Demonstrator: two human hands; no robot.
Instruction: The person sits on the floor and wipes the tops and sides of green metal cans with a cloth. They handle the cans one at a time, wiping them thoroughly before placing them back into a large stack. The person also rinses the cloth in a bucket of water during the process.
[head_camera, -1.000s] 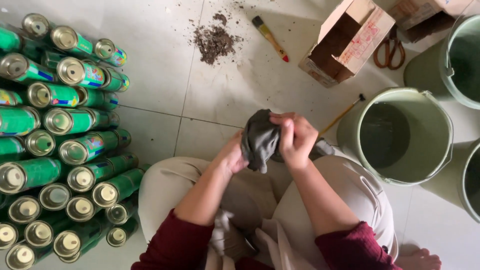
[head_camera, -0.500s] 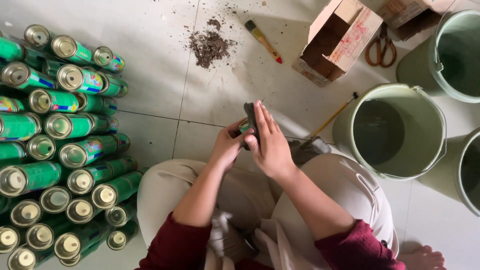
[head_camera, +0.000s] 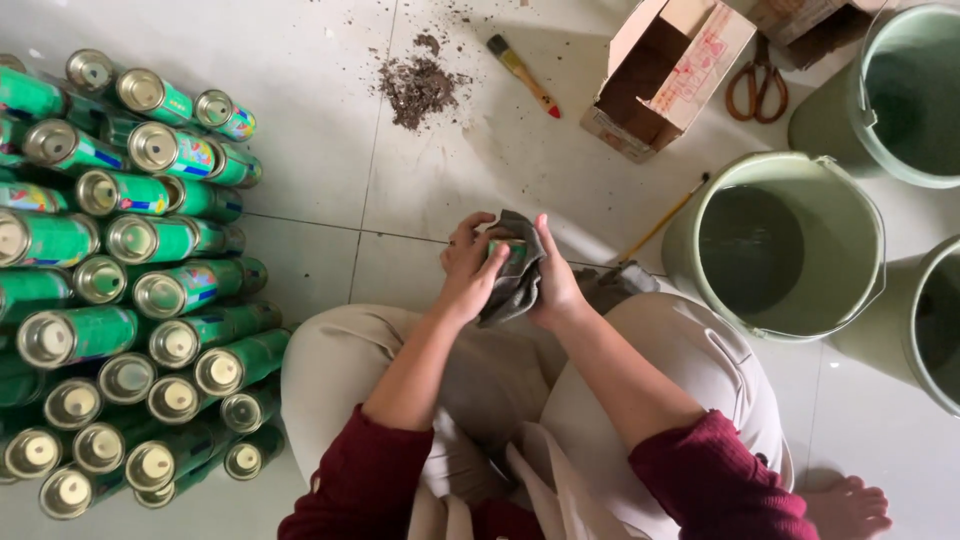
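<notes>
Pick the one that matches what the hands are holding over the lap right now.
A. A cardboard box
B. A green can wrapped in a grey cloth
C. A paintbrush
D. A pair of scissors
B: the left hand and right hand clasp a grey cloth with a green can showing inside it; the scissors, paintbrush and cardboard box lie on the floor.

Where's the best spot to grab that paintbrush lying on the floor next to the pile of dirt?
Probably the middle of the wooden handle of the paintbrush, coming straight down from above. It lies flat on the tile, slanting from its dark bristles near the dirt pile to its red tip, with bare floor on both long sides for the fingers.
</notes>
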